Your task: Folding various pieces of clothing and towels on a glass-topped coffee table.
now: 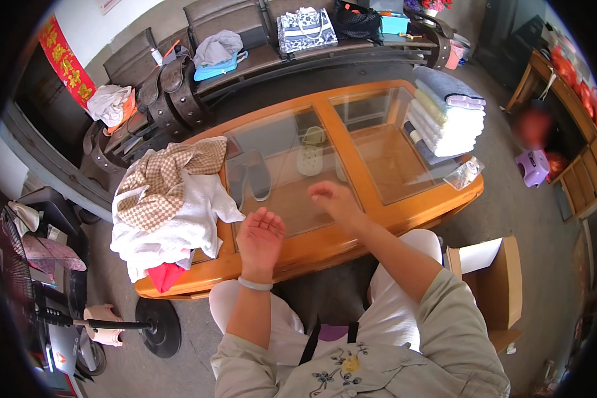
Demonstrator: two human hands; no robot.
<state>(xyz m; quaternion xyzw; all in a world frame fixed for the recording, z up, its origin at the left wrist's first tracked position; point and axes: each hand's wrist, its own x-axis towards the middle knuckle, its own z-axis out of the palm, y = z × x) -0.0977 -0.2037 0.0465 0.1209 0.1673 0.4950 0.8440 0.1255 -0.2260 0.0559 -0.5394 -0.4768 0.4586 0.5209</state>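
Note:
My left hand [262, 241], with a pale bangle at the wrist, is raised palm up over the near edge of a wooden coffee table [298, 253] with glass panels. Nothing is in it. Further right, my right hand [336, 201] hovers above the glass with its fingers loosely curled and empty. A loose heap of white cloths [199, 199] lies at the table's left end, a brown checkered cloth [154, 199] on top and a red one [165, 276] below. At the right end stands a neat stack of folded towels [445, 117], beside a clear plastic packet [463, 173].
Shoes [311, 151] show through the glass. An open cardboard box [512, 283] stands on the floor to the right. A fan's round base [158, 327] is at the lower left. Beyond the table, a bench [258, 58] holds bags and clothes.

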